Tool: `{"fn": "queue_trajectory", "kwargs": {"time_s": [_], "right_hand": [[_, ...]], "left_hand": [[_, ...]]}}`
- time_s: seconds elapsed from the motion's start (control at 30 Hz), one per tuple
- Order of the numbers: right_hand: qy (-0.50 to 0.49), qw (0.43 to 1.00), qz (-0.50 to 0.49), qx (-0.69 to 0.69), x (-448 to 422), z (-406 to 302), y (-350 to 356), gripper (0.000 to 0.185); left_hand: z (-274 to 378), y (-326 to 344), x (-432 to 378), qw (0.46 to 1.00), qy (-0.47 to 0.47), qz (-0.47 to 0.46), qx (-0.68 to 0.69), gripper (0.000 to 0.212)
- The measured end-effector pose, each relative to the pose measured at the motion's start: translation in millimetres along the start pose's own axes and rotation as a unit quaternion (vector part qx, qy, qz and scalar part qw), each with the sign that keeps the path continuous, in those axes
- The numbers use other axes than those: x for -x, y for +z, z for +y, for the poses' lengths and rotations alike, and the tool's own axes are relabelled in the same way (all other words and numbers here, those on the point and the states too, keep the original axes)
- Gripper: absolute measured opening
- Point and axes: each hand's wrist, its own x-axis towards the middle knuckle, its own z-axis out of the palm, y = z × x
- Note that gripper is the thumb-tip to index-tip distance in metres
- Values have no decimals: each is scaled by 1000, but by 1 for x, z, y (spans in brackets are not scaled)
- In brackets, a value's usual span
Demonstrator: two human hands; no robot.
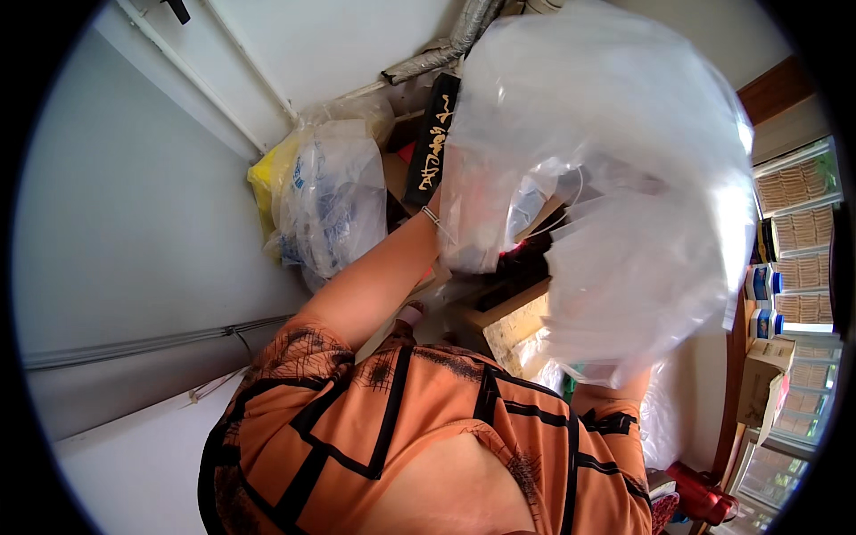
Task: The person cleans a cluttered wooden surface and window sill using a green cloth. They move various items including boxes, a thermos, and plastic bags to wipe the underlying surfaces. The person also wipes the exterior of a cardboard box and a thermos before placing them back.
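Note:
A large clear plastic bag [602, 93] billows up before me and covers both my hands. My left forearm [381, 274], with a bracelet [430, 214] at the wrist, reaches up to the bag's left part. A blurred skin-coloured patch shows through the film there, but the fingers are hidden. On the other side, my right forearm [612, 396] runs under the bag's lower right part, where that hand cannot be made out. The bag hangs above an open cardboard box [515, 314] with dark contents. Against the bag's left edge stands a long black box [431, 144] bearing gold writing.
Stuffed plastic bags [334, 194], one yellow [267, 170], lean by the left wall. Silver-wrapped pipes [435, 57] run above them. On the right windowsill are blue-capped bottles [762, 281], a small carton [762, 381] and a dark jar [767, 241]. A red bottle [702, 495] lies below.

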Motion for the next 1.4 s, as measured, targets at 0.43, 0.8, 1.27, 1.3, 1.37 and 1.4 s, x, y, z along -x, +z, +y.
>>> {"fn": "queue_trajectory", "kwargs": {"time_s": [0.43, 0.8, 1.27, 1.3, 1.37, 1.4], "right_hand": [[-29, 998, -45, 30, 40, -63, 17, 58], [-148, 975, -31, 164, 92, -161, 38, 64], [-259, 961, 86, 38, 149, -76, -14, 52], [-233, 970, 23, 56, 177, -81, -28, 53], [-192, 979, -39, 55, 213, -77, -19, 62], [-178, 980, -60, 60, 237, -79, -10, 66]], "left_hand": [[33, -77, 1, 963, -57, 90, 248, 89], [-16, -57, -30, 967, -200, 150, -55, 29], [27, 211, -6, 904, -41, -405, -131, 21], [15, 221, 5, 892, -30, -434, -127, 23], [-12, 232, 22, 872, -8, -473, -125, 28], [-27, 239, 33, 859, -1, -499, -116, 31]]}}
